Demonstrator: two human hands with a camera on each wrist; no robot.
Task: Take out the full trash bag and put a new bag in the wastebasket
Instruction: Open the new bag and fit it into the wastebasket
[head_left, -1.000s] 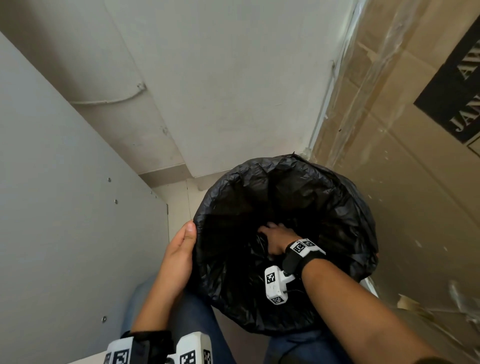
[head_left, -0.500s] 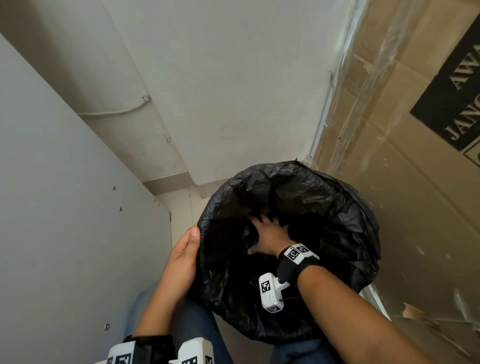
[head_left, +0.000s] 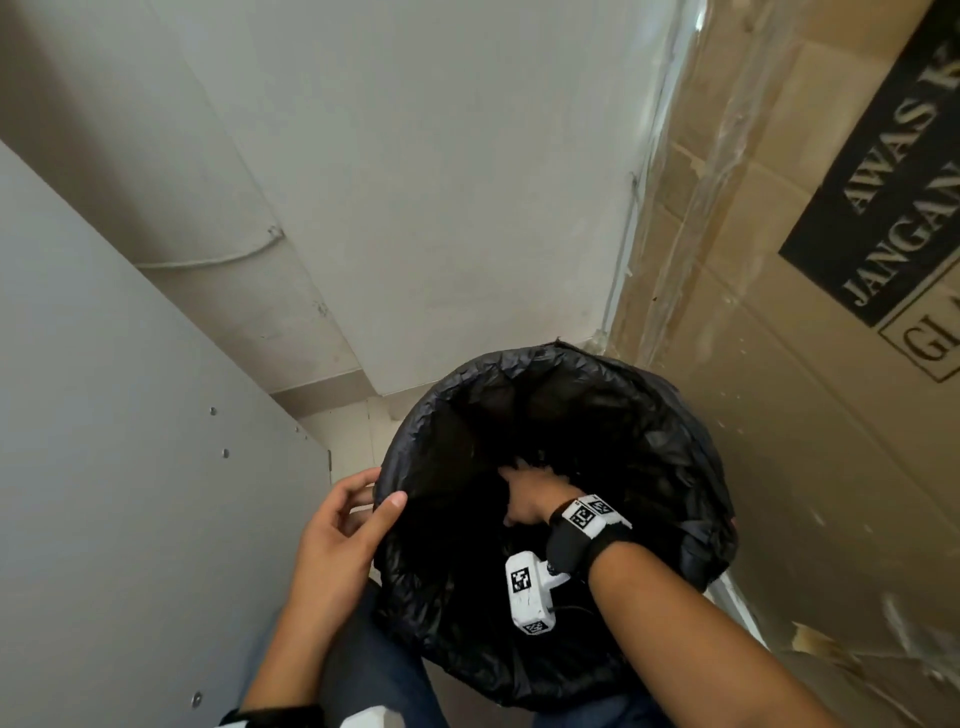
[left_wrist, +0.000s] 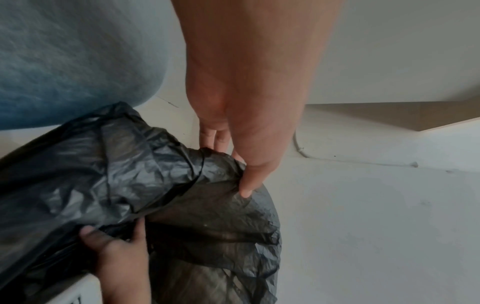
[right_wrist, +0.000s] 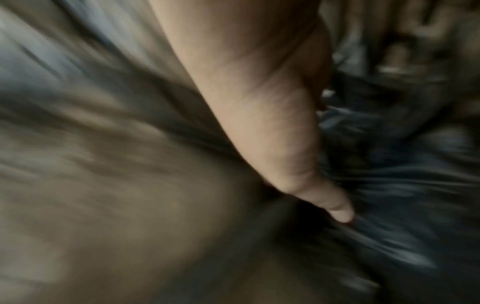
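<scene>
Black trash bag (head_left: 649, 431) lines a round wastebasket, its rim folded over the edge all round; the wastebasket itself is hidden under the plastic. It stands on a pale floor (head_left: 348, 441) in a narrow corner.

Left hand (head_left: 337, 540): at the near-left rim. Thumb lies on top of the bag's folded edge; fingers loosely bent outside the rim. The left wrist view shows the thumb tip pressing the plastic and the fingers behind the fold. Grip: a light pinch on the bag rim.

Right hand (head_left: 530, 499): down inside the bag, fingers spread and straight against the crumpled inner plastic. Right wrist view is blurred; only the thumb against dark film is readable. Holds nothing.

Surroundings:
- White wall (head_left: 441, 182) behind the basket, with a thin cable (head_left: 208, 262) running along it.
- Grey panel (head_left: 104, 467) with screws, on the left.
- Cardboard sheet (head_left: 779, 415) on the right, taped along its edge, bearing a black label (head_left: 893, 192) that reads in part "AWAS" and "JANGAN".
- Blue jeans (head_left: 374, 670) at the near edge, touching the bag.
</scene>
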